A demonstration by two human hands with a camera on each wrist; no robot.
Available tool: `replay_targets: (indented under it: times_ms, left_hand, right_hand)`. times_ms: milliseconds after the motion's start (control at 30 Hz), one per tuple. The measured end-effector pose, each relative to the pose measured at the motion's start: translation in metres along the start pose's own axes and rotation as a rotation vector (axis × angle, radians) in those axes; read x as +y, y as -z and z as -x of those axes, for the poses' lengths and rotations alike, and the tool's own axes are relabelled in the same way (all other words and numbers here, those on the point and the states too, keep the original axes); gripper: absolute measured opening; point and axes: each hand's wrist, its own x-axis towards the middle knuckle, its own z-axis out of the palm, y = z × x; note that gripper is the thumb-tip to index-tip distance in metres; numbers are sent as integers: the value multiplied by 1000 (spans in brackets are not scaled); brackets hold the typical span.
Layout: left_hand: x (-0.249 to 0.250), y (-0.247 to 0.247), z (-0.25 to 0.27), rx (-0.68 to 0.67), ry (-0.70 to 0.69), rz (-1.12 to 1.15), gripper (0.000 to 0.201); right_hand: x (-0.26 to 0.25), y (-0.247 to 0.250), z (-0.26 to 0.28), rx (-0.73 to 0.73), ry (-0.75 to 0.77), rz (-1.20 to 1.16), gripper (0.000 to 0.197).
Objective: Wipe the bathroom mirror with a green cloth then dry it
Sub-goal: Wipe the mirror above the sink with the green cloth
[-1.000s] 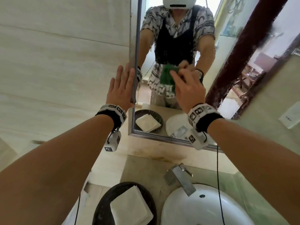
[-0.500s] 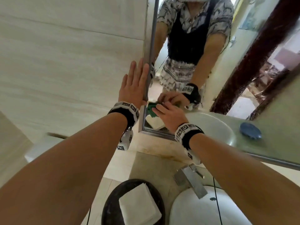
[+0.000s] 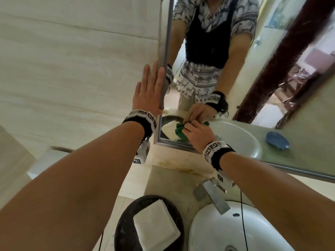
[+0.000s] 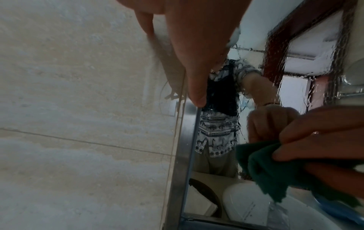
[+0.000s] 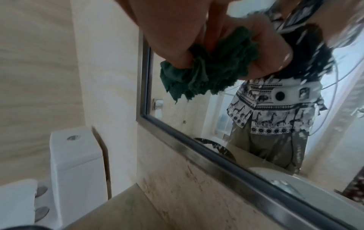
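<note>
Green cloth (image 3: 180, 130): bunched in the right hand (image 3: 196, 135), pressed on the mirror (image 3: 235, 84) at its lower-left corner, centre of the head view.
Right grip: fingers curled round the cloth, clamped on it; the wrist view shows a loose tail hanging below the fist.
Left hand (image 3: 149, 89): flat, fingers straight and apart, holding nothing, braced on the wall (image 3: 72, 69) with the thumb on the mirror's metal frame (image 3: 164, 87).
Glass: streaked with wet runs in the left wrist view, so wiping looks unfinished.
Doing it well: spread the wad flatter for more contact; run along the frame edges into the corner; overlap strokes.
White cloth (image 3: 155, 226): folded on the dark tray (image 3: 123, 230) on the worktop (image 3: 174, 185), probably for drying.
</note>
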Motion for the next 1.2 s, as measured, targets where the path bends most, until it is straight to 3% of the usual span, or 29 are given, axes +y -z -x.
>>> replay_targets:
  times_ms: [133,300,433,600,867,1000,1200]
  left_hand:
    - [7,8,5,5,51,23,113]
    - [28,33,23,-121,98,34,84]
    - [59,55,42,-299,112,-31,43]
    - [119,84,57,-432,-29,-54,42]
    - [266,123,91,-404,-127,84,45]
    - [341,137,117,-396,-171,102,36]
    - [424,151,139,-316,-230,113,40]
  right_hand:
    - [13,30,18,31,-110,-62,28]
    - [27,60,60,88,-314,-143,24]
    - [46,73,105,109,-411,-201,26]
    - [70,101,167,114,-494,-233,23]
    - [118,155,302,81,-561,-229,29]
    - [144,167,378,86,-629,-210,30]
    - [183,174,465,91,-749,-256,36]
